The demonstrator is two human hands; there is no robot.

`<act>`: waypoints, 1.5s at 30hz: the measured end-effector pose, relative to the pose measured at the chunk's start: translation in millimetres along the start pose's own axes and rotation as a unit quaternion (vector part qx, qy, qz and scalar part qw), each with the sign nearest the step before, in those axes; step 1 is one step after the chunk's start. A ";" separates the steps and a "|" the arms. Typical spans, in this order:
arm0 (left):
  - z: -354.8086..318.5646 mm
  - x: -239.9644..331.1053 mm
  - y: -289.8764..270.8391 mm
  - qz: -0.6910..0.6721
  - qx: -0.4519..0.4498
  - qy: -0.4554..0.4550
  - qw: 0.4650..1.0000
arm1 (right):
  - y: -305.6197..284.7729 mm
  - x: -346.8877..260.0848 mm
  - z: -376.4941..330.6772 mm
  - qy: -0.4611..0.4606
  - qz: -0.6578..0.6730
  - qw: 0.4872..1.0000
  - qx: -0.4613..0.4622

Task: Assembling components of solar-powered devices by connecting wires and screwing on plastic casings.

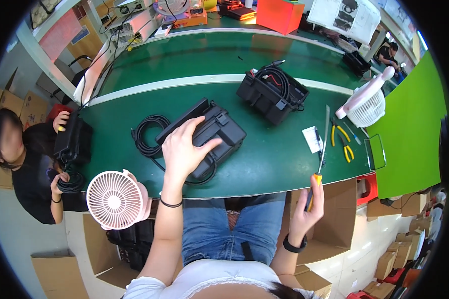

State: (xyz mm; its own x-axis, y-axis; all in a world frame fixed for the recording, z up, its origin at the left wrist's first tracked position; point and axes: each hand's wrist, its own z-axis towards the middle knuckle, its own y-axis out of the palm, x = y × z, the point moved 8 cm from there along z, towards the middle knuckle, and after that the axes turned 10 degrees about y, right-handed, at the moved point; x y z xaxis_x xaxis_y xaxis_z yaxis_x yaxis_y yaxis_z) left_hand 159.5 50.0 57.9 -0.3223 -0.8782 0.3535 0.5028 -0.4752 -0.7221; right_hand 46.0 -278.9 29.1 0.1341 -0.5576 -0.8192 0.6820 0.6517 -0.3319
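Note:
My left hand [182, 149] is spread over a black plastic case [227, 132] on the green workbench. Its fingers are apart, and I cannot tell how firmly they touch the case. A coiled black cable [147, 134] lies at the left of this case. My right hand [308, 209] is closed round the yellow and black handle of a screwdriver [317, 180], held upright at the bench's front edge. Its long, thin shaft points away from me. Beyond the shaft lie a white paper slip [312, 139] and yellow-handled pliers [347, 151].
A second black case [269, 102] with coiled cable stands farther back. Pink fans stand at the front left [115, 199] and the right [366, 104]. On the left, a co-worker [35, 164] holds a black case [74, 139] and cable. Cardboard boxes [334, 219] sit below the bench.

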 end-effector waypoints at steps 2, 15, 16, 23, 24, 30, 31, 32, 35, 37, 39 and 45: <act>-1.2 1.0 0.4 -0.007 0.000 -0.001 1.000 | 16.9 27.0 8.9 -0.002 -0.081 0.996 -0.025; -86.8 7.4 -48.9 -0.053 0.206 0.167 0.963 | 89.8 54.7 25.1 -0.128 -0.306 0.943 -0.035; -94.3 3.4 -50.8 -0.058 0.223 0.168 0.959 | 88.7 41.3 24.4 -0.136 -0.249 0.958 -0.035; -121.9 20.7 -37.6 -0.005 0.210 0.218 0.953 | 136.0 -23.1 2.5 0.105 0.362 0.856 -0.353; -118.8 33.2 -39.4 -0.008 0.216 0.246 0.945 | 140.1 -24.9 -2.3 0.129 0.411 0.823 -0.370; -127.6 75.6 -8.0 -0.028 0.156 0.297 0.942 | 129.4 17.2 -9.0 0.167 0.436 0.824 -0.320; -128.1 79.4 0.4 -0.047 0.147 0.286 0.946 | 124.5 30.5 -7.5 0.162 0.406 0.846 -0.305; -129.6 81.1 5.2 -0.065 0.151 0.266 0.950 | 123.8 46.8 -8.6 0.213 0.414 0.832 -0.302; -113.4 96.4 14.4 -0.109 0.134 0.270 0.947 | 120.1 71.0 -5.7 0.260 0.414 0.833 -0.258; -111.0 99.9 19.2 -0.083 0.117 0.300 0.943 | 125.1 85.3 -7.9 0.297 0.454 0.813 -0.213; -107.2 97.7 23.1 -0.068 0.075 0.341 0.934 | 126.3 91.4 -8.0 0.302 0.463 0.812 -0.189; -107.2 52.3 -61.4 -0.268 0.259 0.318 0.872 | 127.9 113.5 -13.5 0.390 0.457 0.785 -0.154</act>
State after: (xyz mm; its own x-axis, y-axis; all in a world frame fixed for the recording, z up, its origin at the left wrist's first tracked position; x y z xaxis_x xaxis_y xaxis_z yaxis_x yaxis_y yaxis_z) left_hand 25.8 39.2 56.9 -0.9192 -0.3921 0.0378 0.3844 -0.9138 -0.1314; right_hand 138.8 -252.0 -112.7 -0.0969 0.6200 -0.7786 0.3345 0.7571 0.5612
